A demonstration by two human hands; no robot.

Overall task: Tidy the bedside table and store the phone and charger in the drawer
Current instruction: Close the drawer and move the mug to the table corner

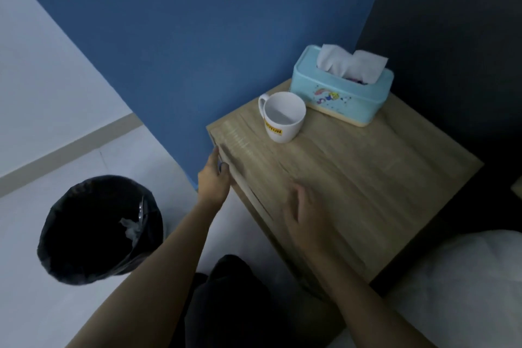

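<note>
A wooden bedside table (367, 178) stands against a blue wall. On it sit a white mug (282, 117) with a yellow label and a light blue tissue box (341, 93) with tissues sticking out. My left hand (214, 178) is at the table's front left edge, fingers curled against the drawer front (254, 200); whether it grips anything is unclear. My right hand (306, 220) lies near the front edge of the tabletop, fingers apart, holding nothing. No phone or charger is in view. The picture is motion-blurred.
A black bin (99, 229) lined with a bag stands on the pale floor to the left, with crumpled rubbish inside. White bedding (466, 291) lies at the lower right. My dark-clothed knee (234, 285) is below the table front.
</note>
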